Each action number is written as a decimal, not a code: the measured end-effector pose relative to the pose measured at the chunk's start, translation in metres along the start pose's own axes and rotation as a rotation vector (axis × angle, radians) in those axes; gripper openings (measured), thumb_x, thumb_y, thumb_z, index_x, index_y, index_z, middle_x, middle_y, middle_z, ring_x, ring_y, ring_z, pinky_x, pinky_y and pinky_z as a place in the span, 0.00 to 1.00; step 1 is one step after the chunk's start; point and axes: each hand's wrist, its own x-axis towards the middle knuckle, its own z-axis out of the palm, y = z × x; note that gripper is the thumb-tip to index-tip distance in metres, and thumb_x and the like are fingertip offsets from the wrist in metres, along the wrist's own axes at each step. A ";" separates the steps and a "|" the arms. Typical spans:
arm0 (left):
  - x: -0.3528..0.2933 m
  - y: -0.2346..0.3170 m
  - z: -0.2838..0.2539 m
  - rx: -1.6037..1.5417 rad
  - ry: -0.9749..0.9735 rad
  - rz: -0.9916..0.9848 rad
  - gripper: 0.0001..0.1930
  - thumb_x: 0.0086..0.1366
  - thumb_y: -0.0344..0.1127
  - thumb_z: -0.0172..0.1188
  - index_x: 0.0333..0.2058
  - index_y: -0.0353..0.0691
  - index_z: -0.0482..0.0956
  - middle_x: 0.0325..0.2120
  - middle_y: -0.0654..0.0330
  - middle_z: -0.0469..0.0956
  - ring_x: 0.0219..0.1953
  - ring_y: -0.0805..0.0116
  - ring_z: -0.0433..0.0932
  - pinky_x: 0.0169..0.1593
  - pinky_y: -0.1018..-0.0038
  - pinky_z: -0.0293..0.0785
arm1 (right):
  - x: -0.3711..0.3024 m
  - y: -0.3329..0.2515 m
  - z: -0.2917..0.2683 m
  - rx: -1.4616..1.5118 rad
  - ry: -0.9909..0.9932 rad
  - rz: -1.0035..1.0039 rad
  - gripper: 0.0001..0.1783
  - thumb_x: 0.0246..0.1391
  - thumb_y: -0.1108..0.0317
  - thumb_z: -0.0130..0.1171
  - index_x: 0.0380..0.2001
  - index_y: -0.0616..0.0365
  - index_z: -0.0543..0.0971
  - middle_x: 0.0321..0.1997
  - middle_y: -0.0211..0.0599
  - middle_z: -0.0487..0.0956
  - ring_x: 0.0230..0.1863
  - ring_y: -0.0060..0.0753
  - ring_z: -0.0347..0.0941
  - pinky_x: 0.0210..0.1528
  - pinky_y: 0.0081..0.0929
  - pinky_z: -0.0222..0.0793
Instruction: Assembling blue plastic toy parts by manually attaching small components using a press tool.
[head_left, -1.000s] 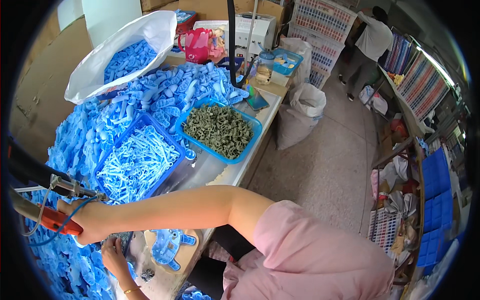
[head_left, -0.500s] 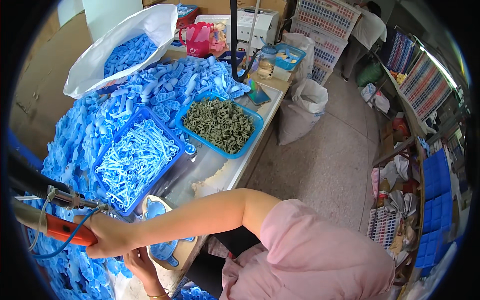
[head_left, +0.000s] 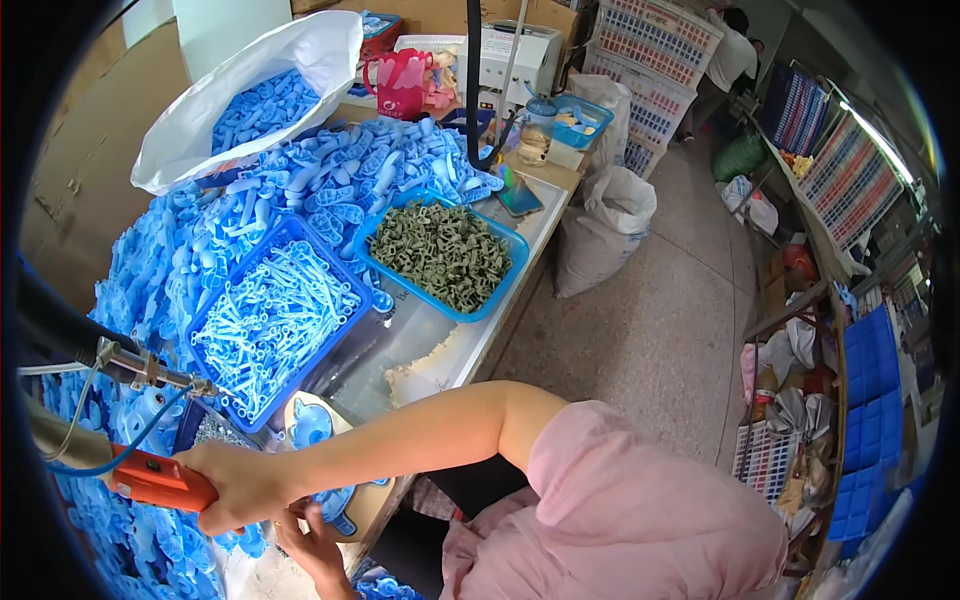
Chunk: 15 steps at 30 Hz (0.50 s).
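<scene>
My right hand (head_left: 232, 482) is closed round an orange electric screwdriver (head_left: 165, 482) at the lower left, the arm reaching across from the right. Just below it, my left hand (head_left: 312, 550) has curled fingers; what they hold, if anything, is hidden. Beside the hands lies a tan board (head_left: 368, 500) with a blue moulded piece (head_left: 312, 425) at its upper end and another blue piece (head_left: 338, 506) lower down, partly behind my right forearm. A small dark tray of tiny metal parts (head_left: 212, 428) sits above my right hand.
Loose blue plastic parts (head_left: 150, 290) cover the table's left. A blue basket (head_left: 335, 335) holds light-blue stick pieces; a blue tray (head_left: 520, 262) holds green-grey parts. A white sack (head_left: 165, 150) stands behind. A metal arm (head_left: 130, 365) and cable hang near my hands.
My right hand and the screwdriver have shifted slightly right and down, uncovering the small dark tray. My left hand has moved a little right. In the background, the person has moved slightly.
</scene>
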 end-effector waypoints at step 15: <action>-0.063 0.001 -0.016 0.329 0.138 0.144 0.11 0.61 0.22 0.64 0.43 0.38 0.82 0.43 0.52 0.80 0.47 0.49 0.77 0.54 0.57 0.72 | -0.016 0.036 -0.008 -0.124 0.061 -0.100 0.22 0.49 0.70 0.67 0.48 0.57 0.75 0.29 0.29 0.78 0.26 0.19 0.75 0.29 0.26 0.73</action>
